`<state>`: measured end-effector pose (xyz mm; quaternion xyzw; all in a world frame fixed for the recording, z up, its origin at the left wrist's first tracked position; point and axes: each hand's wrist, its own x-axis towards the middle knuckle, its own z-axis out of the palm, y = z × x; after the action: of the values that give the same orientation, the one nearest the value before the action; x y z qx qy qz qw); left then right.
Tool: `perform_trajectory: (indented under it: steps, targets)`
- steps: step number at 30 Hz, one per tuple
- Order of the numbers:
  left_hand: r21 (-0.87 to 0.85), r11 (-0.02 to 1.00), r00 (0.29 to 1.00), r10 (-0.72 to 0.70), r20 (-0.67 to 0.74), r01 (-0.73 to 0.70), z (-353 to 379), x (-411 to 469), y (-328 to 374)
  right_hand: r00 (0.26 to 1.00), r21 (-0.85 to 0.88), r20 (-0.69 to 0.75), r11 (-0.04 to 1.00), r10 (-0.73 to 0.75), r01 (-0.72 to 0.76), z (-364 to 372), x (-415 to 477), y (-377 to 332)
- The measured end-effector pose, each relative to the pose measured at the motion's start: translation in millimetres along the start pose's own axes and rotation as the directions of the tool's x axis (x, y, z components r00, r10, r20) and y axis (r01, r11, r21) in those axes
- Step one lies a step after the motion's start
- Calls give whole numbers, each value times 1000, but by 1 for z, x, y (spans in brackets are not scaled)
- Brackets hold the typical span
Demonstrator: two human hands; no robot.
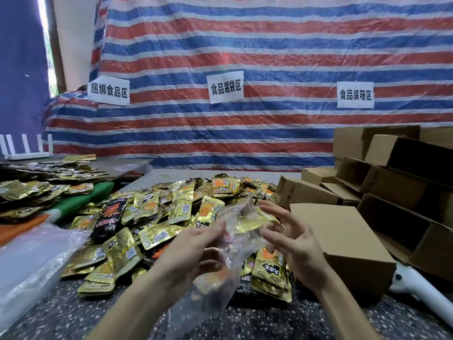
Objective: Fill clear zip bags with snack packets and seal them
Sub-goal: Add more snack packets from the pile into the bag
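A clear zip bag (230, 244) hangs crumpled between my two hands above a big heap of gold snack packets (157, 217). My left hand (193, 253) pinches the bag's left side between thumb and fingers. My right hand (291, 239) is at the bag's right side with its fingers spread and curled; whether it grips the plastic is unclear. At least one gold packet shows through the bag near its top. A black and red packet (110, 217) lies on the heap to the left.
Cardboard boxes (343, 241) stand to the right, with more stacked open ones (402, 168) behind. A pile of clear plastic bags (31, 261) lies at the left. More gold packets (36, 182) cover green and orange sheets at far left. A striped tarp (245, 69) hangs behind.
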<state>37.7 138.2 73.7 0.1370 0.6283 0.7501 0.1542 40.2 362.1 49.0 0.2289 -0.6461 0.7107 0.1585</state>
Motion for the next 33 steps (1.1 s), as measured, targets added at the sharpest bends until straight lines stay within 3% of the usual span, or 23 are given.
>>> perform_trajectory:
  steps: [6,8,11,14,16,18,22,24,27,31,33]
  targets:
    - [-103,993,998,-59,-8,58,0,10,-6,971,-207,237,974,-37,87,4,-6,1]
    - [-146,987,998,-64,-2,63,-6,12,-3,983,-345,168,929,-79,134,9,-7,2]
    - [-77,997,998,-33,-54,29,-19,20,4,969,-489,17,843,-245,222,14,-4,-1]
    - [223,971,958,147,-246,-92,-32,40,7,917,-555,-3,764,-398,330,10,-6,-19]
    - [568,816,897,324,-300,-105,-38,59,2,910,-585,51,727,-410,361,6,-8,-35]
    - [763,646,880,376,-289,-26,-38,76,-7,926,-611,117,709,-359,352,5,-12,-50]
    - [925,317,912,276,-303,211,-26,105,-31,951,-758,257,574,-170,308,5,-24,-82]
    - [933,253,893,310,-327,254,-20,115,-39,950,-802,297,515,-98,304,4,-31,-94]
    - [920,289,873,333,-357,267,-15,121,-43,951,-847,306,446,-36,289,2,-41,-104]
    - [836,516,811,399,-428,187,-22,119,-36,950,-888,296,396,101,235,-5,-43,-118]
    - [806,570,789,417,-452,161,-27,114,-26,940,-919,291,327,178,222,-9,-42,-123]
